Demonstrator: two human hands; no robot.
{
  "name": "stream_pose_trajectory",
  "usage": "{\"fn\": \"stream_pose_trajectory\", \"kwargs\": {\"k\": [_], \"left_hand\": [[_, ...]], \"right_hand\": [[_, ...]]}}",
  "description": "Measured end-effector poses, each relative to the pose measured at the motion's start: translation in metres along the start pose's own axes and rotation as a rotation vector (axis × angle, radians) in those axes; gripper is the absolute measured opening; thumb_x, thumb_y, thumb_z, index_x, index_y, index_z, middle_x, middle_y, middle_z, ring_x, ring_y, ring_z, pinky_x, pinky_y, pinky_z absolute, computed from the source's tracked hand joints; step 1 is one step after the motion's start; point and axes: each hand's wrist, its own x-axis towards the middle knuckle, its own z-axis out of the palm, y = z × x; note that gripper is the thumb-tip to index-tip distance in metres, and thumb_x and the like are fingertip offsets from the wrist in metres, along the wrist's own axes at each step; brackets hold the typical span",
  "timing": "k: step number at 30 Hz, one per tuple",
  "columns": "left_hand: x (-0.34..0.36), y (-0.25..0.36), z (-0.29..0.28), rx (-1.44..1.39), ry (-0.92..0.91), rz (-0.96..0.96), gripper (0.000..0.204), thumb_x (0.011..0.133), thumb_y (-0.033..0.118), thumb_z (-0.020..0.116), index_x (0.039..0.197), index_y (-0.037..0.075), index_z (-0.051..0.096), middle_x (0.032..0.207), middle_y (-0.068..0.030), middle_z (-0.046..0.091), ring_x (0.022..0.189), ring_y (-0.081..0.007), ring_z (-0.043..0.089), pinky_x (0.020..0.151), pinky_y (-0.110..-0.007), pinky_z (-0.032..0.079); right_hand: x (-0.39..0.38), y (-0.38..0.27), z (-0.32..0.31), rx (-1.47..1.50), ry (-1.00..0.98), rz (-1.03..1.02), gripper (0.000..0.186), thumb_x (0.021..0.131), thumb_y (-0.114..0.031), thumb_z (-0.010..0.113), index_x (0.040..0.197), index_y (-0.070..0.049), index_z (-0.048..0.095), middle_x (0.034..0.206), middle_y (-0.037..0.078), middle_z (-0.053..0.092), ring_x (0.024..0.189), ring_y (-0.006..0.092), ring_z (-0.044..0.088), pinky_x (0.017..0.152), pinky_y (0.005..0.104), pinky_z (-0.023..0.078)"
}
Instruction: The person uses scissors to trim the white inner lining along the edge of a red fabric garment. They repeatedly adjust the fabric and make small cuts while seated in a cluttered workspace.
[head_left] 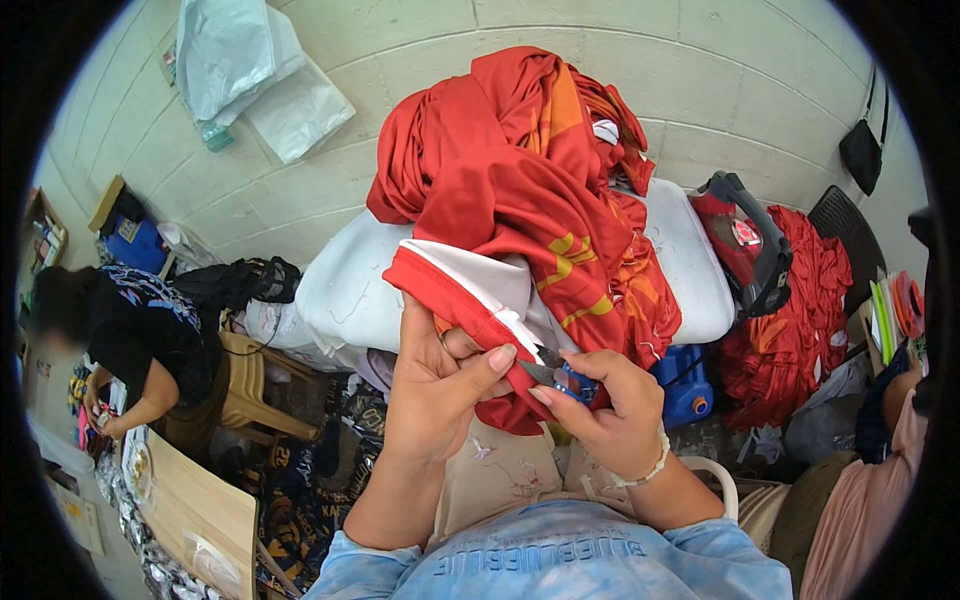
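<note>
My left hand (430, 400) pinches the stitched edge of a red garment (450, 296), with its white inner side folded outward. A ring shows on one of that hand's fingers. In my right hand (622, 418), a small pair of thread snips (572, 382) with blue handles is gripped. Its dark blades point left and lie against the garment's edge, close to my left thumb. Beyond both hands, the rest of the red cloth (490, 150), with orange and yellow patches, lies heaped on a white padded surface (345, 270).
A grey-and-red appliance with a handle (765, 265) stands at the right, beside more red cloth (790, 340). Below the padded surface is a blue container (686, 385). At left, a person in black (150, 340) sits near a tan plastic chair (255, 385) and a wooden board (195, 515).
</note>
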Motion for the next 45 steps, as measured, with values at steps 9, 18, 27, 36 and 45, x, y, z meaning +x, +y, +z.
{"fn": "stream_pose_trajectory", "kwargs": {"k": [9, 18, 27, 36, 45], "left_hand": [[-0.0014, -0.0013, 0.0008, -0.009, -0.021, 0.032, 0.086, 0.084, -0.01, 0.053, 0.147, 0.016, 0.0, 0.125, -0.0211, 0.05, 0.105, -0.0278, 0.061, 0.078, -0.041, 0.058], [-0.003, -0.0034, 0.001, -0.019, -0.024, 0.031, 0.086, 0.084, -0.01, 0.052, 0.147, 0.016, 0.0, 0.124, -0.0207, 0.051, 0.102, -0.0267, 0.062, 0.077, -0.039, 0.058], [-0.0025, -0.0014, 0.0011, -0.031, -0.013, 0.016, 0.085, 0.085, -0.008, 0.057, 0.147, 0.014, 0.003, 0.113, -0.0115, 0.057, 0.092, -0.0141, 0.062, 0.07, -0.026, 0.055], [-0.0027, -0.0019, 0.0047, 0.001, 0.005, 0.052, 0.083, 0.083, -0.01, 0.057, 0.146, 0.01, 0.005, 0.115, -0.0126, 0.056, 0.095, -0.0148, 0.062, 0.072, -0.026, 0.054], [-0.0037, -0.0067, 0.0034, 0.058, -0.003, 0.104, 0.086, 0.081, -0.013, 0.055, 0.147, 0.011, 0.004, 0.121, -0.0177, 0.053, 0.103, -0.0222, 0.061, 0.079, -0.033, 0.056]], "right_hand": [[0.0016, -0.0029, 0.0004, 0.056, 0.003, 0.011, 0.033, 0.069, -0.01, 0.082, 0.093, 0.003, 0.063, 0.079, 0.01, 0.066, 0.067, 0.0122, 0.063, 0.061, 0.0227, 0.048], [0.0019, -0.008, -0.0025, 0.068, -0.034, 0.07, 0.034, 0.07, -0.01, 0.082, 0.094, 0.003, 0.063, 0.078, 0.01, 0.065, 0.067, 0.0112, 0.062, 0.061, 0.0225, 0.048], [0.0028, -0.0063, 0.0025, 0.128, 0.002, 0.079, 0.026, 0.071, -0.005, 0.08, 0.087, 0.004, 0.061, 0.079, 0.01, 0.064, 0.067, 0.0102, 0.06, 0.063, 0.0223, 0.048], [0.0042, -0.0076, 0.0036, 0.122, 0.029, 0.069, 0.025, 0.071, -0.004, 0.079, 0.088, 0.004, 0.062, 0.076, 0.008, 0.062, 0.064, 0.009, 0.056, 0.059, 0.0219, 0.045], [0.0047, -0.0063, 0.0025, 0.061, 0.019, 0.059, 0.022, 0.074, -0.004, 0.077, 0.088, 0.002, 0.061, 0.078, 0.006, 0.062, 0.067, 0.007, 0.056, 0.06, 0.0211, 0.044]]}}
